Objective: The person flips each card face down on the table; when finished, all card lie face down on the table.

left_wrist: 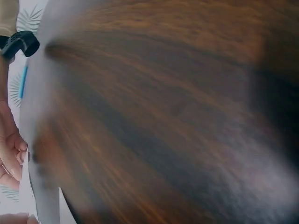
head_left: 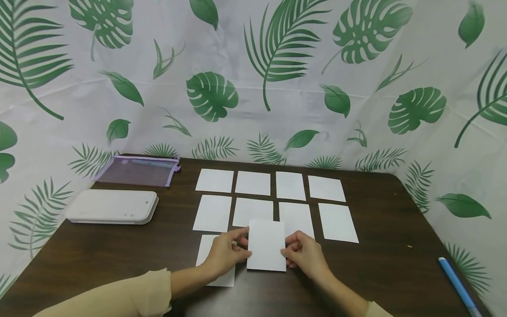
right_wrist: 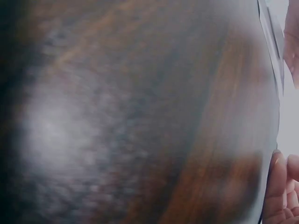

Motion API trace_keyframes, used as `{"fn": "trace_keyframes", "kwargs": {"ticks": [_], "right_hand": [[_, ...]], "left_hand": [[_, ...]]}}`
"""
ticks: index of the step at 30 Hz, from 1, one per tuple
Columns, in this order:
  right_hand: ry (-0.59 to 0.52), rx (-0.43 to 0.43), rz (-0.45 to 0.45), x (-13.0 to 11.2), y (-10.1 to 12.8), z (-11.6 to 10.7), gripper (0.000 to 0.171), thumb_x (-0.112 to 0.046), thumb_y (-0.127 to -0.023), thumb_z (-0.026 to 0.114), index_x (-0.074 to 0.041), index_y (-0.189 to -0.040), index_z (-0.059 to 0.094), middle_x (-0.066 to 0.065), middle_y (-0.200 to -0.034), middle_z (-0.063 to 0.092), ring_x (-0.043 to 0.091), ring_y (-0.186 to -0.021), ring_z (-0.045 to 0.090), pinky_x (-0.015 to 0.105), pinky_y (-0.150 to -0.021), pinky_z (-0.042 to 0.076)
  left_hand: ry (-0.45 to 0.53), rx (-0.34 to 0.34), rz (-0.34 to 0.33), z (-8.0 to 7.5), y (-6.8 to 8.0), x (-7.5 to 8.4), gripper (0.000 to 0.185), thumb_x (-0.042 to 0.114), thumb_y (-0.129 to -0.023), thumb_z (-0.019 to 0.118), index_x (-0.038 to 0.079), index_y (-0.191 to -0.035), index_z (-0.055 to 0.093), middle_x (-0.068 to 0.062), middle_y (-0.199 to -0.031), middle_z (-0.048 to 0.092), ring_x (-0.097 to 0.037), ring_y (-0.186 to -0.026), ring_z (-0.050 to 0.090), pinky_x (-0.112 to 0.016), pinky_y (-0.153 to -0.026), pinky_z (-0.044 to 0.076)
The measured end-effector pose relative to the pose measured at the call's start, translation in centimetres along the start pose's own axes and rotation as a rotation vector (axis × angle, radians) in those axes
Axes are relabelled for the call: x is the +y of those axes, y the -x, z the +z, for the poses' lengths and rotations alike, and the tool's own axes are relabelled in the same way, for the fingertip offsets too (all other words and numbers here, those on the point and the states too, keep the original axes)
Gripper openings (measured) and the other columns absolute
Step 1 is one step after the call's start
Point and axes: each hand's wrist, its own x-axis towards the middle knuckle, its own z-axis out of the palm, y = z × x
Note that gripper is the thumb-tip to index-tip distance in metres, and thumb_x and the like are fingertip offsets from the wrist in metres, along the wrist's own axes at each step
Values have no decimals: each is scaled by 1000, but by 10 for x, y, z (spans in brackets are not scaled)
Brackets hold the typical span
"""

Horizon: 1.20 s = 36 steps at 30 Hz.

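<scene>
Both hands hold one white paper card [head_left: 266, 245] between them, raised over the dark wooden table. My left hand [head_left: 226, 252] pinches its left edge with thumb and fingers. On the opposite side my right hand [head_left: 306, 254] pinches the right edge. Beneath the left hand a white card [head_left: 222, 280] lies partly covered by the hand and wrist. Just beyond the held card are two more white cards, one [head_left: 253, 210] at its upper left and another [head_left: 297, 215] at its upper right, each partly hidden. In the right wrist view, fingers [right_wrist: 276, 186] show at the card's edge.
Several white cards [head_left: 214, 180] lie in two rows at the back. To the left sit a white flat device [head_left: 112, 206] and a purple mesh zip pouch [head_left: 134, 171]. A blue pen [head_left: 458, 284] lies near the right edge. A leaf-print cloth [head_left: 253, 53] hangs behind the table.
</scene>
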Motion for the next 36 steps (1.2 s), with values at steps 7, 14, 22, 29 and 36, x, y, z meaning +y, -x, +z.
{"fn": "trace_keyframes", "kwargs": {"ticks": [7,14,22,29,36], "right_hand": [[149,-62,-49,2,5,-1,18,-2,-76,73,0,-88,59,3,-64,63,12,-51,56,22,-44,49],[284,-92,-93,3,8,-2,19,-7,-74,75,-3,-84,60,-3,-62,59,8,-50,50,22,-43,43],[293,-164,-103,0,6,-5,21,-7,-73,76,-3,-82,57,-2,-60,58,8,-47,51,21,-40,44],[303,-229,-91,-3,4,-7,25,-5,-72,77,-4,-78,53,-2,-58,54,8,-44,50,23,-39,46],[316,-273,-78,-7,3,-8,24,-4,-72,76,-4,-76,52,-1,-57,53,8,-43,51,24,-39,47]], "left_hand": [[-187,-49,58,-3,3,-3,54,-2,-71,76,-11,-120,55,-9,-85,63,-9,-65,59,-18,-56,49],[-309,-106,75,-5,5,-3,52,3,-68,80,-11,-113,58,-3,-79,63,-8,-66,61,-18,-60,49],[-459,-147,138,-6,2,2,52,4,-65,82,-11,-110,60,0,-74,65,-6,-66,56,-20,-61,47],[-498,-189,150,-8,1,8,50,3,-65,82,-10,-108,59,2,-70,63,-3,-62,50,-20,-60,44],[-505,-215,165,-9,2,11,47,2,-66,81,-10,-106,60,2,-69,63,-1,-60,50,-19,-58,44]]}}
